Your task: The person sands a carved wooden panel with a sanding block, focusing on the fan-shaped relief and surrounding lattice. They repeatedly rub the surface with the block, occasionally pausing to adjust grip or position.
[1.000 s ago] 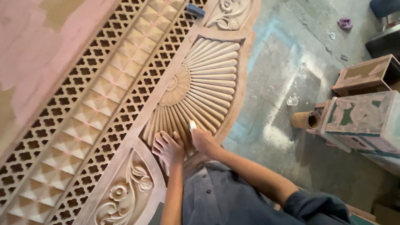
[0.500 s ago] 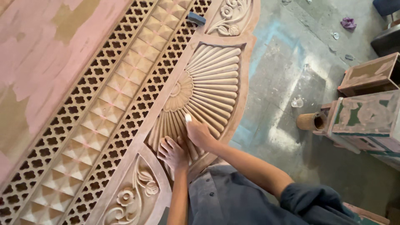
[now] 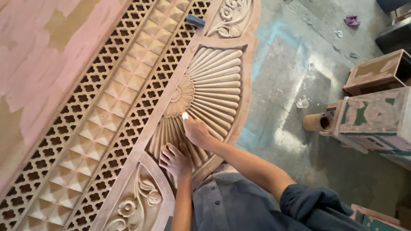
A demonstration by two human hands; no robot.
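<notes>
A large carved wooden panel [image 3: 128, 107] fills the left of the head view, with lattice bands, pyramid blocks and a fluted fan [image 3: 209, 90] around a flower centre. My right hand [image 3: 197, 130] presses a small white piece [image 3: 185, 116], its kind unclear, against the fan's grooves just below the flower. My left hand [image 3: 175, 159] lies flat with fingers spread on the fan's lower flutes, next to the right wrist. A carved rose relief [image 3: 137, 201] sits below my left hand.
A small dark blue block [image 3: 195, 21] rests on the panel near the top. On the concrete floor at right stand painted wooden boxes [image 3: 376, 111], a brown open tube [image 3: 317, 122], a small clear jar [image 3: 302, 103] and a purple rag [image 3: 352, 20].
My right hand has slid up the fan's grooves toward the flower centre with the white piece. The left hand stays planted on the lower flutes. The camera has shifted slightly.
</notes>
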